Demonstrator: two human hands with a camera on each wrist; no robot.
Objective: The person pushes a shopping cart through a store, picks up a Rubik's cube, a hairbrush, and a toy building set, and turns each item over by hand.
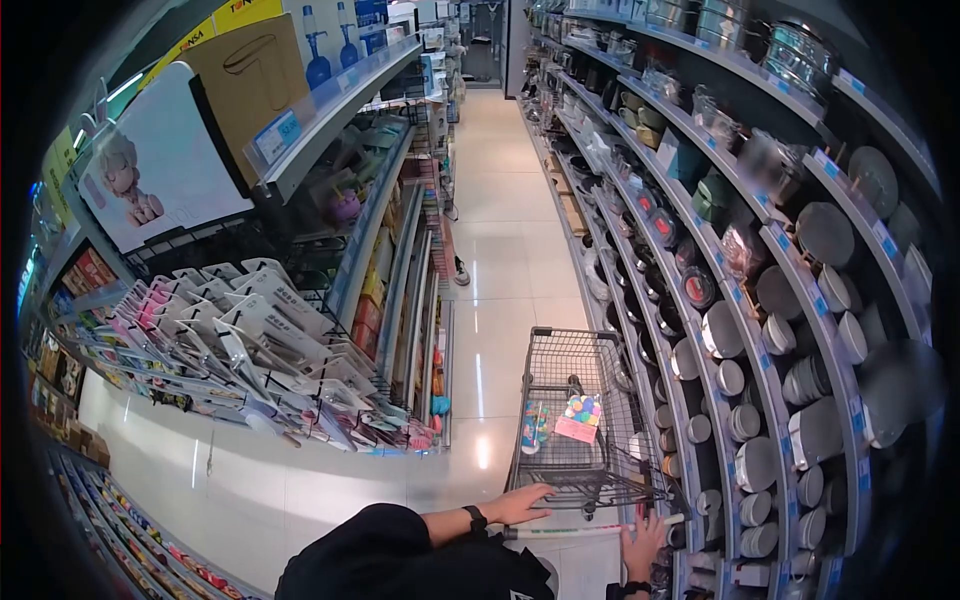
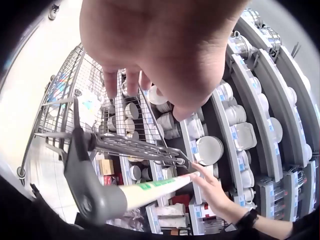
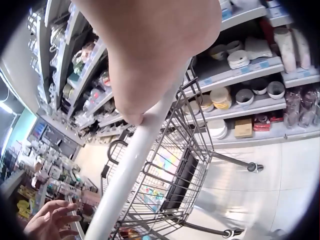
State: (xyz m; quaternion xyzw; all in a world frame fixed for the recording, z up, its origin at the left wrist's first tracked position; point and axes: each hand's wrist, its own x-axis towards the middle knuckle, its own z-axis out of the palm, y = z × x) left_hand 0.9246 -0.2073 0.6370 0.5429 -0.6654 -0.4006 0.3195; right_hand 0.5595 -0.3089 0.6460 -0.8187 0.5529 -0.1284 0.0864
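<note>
A wire shopping cart (image 1: 522,440) stands in front of me, its pale bar handle (image 1: 565,533) nearest my body. My left hand (image 1: 518,505) hovers by the handle's left end with its fingers straight; in the left wrist view, this hand (image 2: 160,55) is raised off the bar. At the bar's right end, my right hand (image 1: 643,545) rests with fingers extended and spread. Its thumb touches the bar (image 3: 132,165) in the right wrist view. Inside the cart lie a pack with multicoloured round shapes (image 1: 580,415) and a blue-green patterned pack (image 1: 535,427).
Shelves of bowls and pots (image 1: 755,465) run close along the cart's right side. To the left, a rack of hanging white boards (image 1: 265,320) juts toward the aisle. A tiled floor (image 1: 495,250) stretches ahead between the shelves.
</note>
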